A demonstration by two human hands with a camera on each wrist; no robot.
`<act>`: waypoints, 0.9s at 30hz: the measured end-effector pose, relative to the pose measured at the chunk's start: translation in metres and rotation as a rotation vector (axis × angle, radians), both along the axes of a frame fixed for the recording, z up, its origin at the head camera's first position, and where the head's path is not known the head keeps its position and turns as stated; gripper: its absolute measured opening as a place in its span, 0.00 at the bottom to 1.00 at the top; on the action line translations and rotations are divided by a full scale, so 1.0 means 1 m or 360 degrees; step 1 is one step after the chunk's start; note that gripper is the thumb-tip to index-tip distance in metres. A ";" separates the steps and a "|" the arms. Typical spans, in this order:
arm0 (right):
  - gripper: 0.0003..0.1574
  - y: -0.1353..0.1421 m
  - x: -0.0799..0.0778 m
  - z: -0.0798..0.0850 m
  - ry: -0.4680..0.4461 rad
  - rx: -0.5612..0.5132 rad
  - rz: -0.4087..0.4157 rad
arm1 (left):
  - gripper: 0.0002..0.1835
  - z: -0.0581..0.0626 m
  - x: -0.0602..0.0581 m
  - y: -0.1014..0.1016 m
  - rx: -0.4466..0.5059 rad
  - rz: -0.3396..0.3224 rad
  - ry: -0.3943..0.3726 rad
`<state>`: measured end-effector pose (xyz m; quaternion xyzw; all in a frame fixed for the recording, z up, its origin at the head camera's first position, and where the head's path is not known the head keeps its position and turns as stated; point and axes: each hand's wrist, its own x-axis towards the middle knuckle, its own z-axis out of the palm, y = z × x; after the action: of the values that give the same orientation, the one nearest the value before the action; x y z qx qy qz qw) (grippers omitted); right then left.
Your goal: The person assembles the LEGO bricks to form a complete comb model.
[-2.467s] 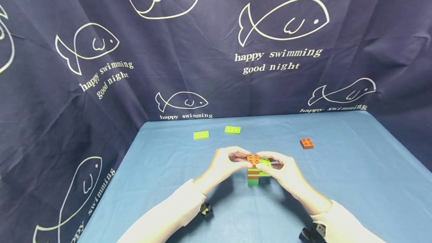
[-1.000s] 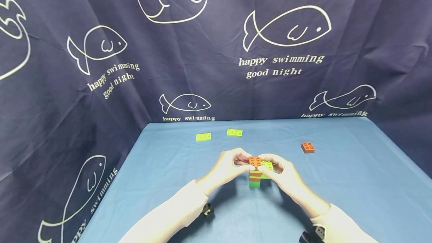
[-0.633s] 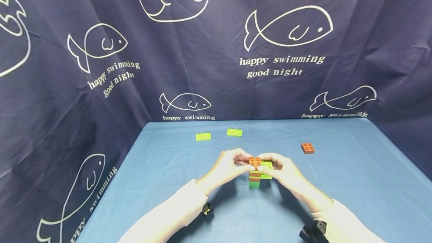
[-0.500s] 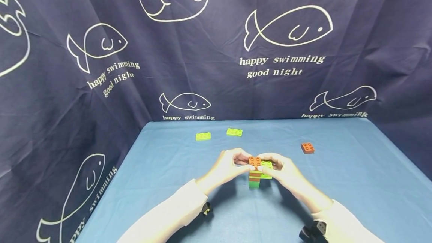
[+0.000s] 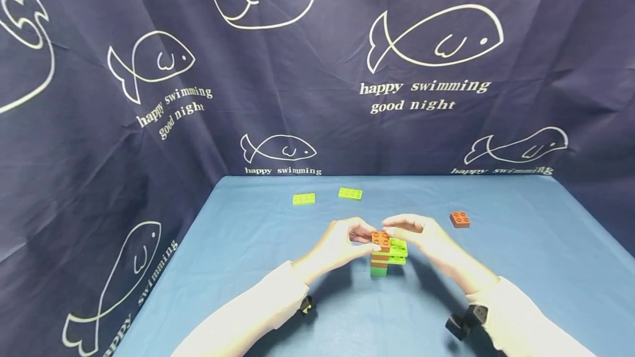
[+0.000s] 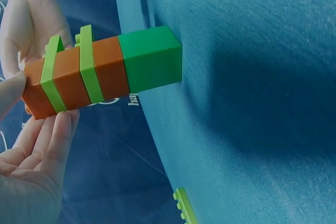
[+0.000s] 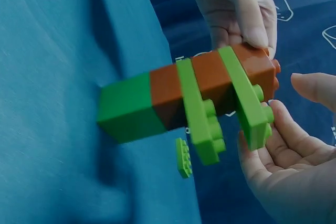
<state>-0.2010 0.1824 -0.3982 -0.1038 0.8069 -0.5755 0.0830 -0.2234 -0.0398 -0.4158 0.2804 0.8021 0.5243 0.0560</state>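
A tower of toy building bricks [image 6: 103, 66] stands on the blue cloth. It has a green block [image 7: 128, 108] at the bottom, then orange bricks alternating with lime plates [image 7: 199, 121] that stick out to the right. My left hand [image 5: 342, 247] pinches the top orange brick [image 5: 380, 240] between thumb and fingers. Beside the tower's upper right is my right hand [image 5: 429, 236], its thumb lifted away from the bricks. In the right wrist view its fingers lie loosely near the upper lime plate; whether a fingertip touches the tower I cannot tell.
Two lime plates lie farther back, one to the left [image 5: 303, 199] and one right of it [image 5: 350, 194]. A loose orange brick [image 5: 459, 219] sits back right. Behind the blue-covered table [image 5: 238, 236] hangs a dark fish-print curtain [image 5: 337, 125].
My right hand has loosened from the top of the tower and shifted right and slightly up, baring the lime plates. My left hand keeps its pinch. The head view has shifted slightly.
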 end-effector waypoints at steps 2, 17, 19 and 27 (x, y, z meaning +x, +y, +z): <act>0.28 0.001 -0.007 0.004 -0.0012 0.0024 -0.0003 | 0.13 0.000 0.000 0.000 0.0001 0.0005 -0.0004; 0.33 0.014 -0.089 0.001 0.0051 0.0189 -0.0075 | 0.13 -0.003 -0.003 -0.001 -0.0019 -0.0014 0.0106; 0.33 0.012 -0.099 0.000 0.0058 0.0208 -0.0083 | 0.13 -0.002 -0.004 -0.002 -0.0023 -0.0021 0.0129; 0.31 0.003 -0.125 -0.002 0.0144 0.0280 -0.0076 | 0.13 -0.004 -0.003 -0.002 -0.0036 -0.0035 0.0178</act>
<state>-0.3259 0.1851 -0.3998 -0.1028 0.8595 -0.4990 0.0415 -0.2264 -0.0423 -0.4200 0.3175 0.8066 0.4982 0.0199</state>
